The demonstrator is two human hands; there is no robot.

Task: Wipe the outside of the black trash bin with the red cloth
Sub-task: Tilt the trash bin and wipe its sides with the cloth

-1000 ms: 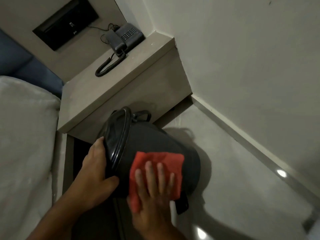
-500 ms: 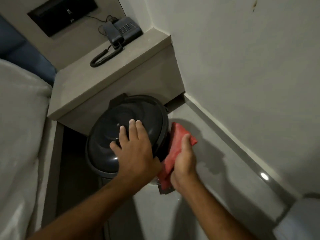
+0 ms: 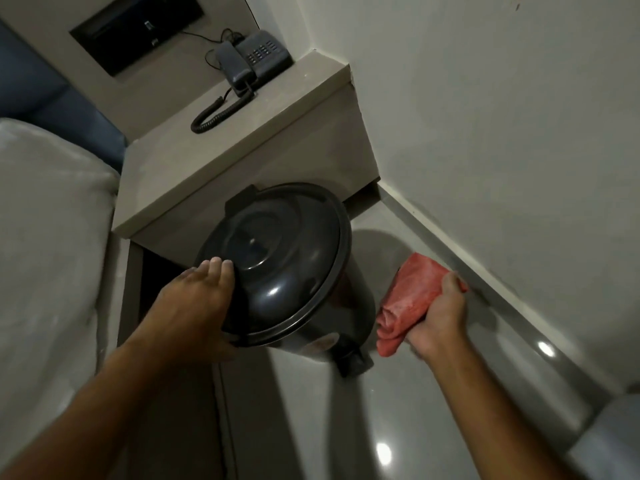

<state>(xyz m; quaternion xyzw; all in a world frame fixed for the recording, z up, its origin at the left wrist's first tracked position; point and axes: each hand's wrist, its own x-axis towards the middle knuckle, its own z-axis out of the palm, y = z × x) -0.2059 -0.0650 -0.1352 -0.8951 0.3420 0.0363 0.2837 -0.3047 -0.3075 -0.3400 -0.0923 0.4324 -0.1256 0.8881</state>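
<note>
The black trash bin stands on the grey floor in front of the bedside shelf, its round domed lid closed and facing me, its foot pedal at the lower right. My left hand grips the lid's left rim, fingers over the top. My right hand is closed around the bunched red cloth, held to the right of the bin and apart from it, a small gap between cloth and bin wall.
A beige bedside shelf carries a dark corded telephone. A light bed cover fills the left. The white wall and its skirting run along the right, close to the cloth. Glossy floor lies below.
The bin went from tilted on its side to upright. My left hand slid from the lid's top to its left rim. My right hand pulled the cloth off the bin's side, rightward.
</note>
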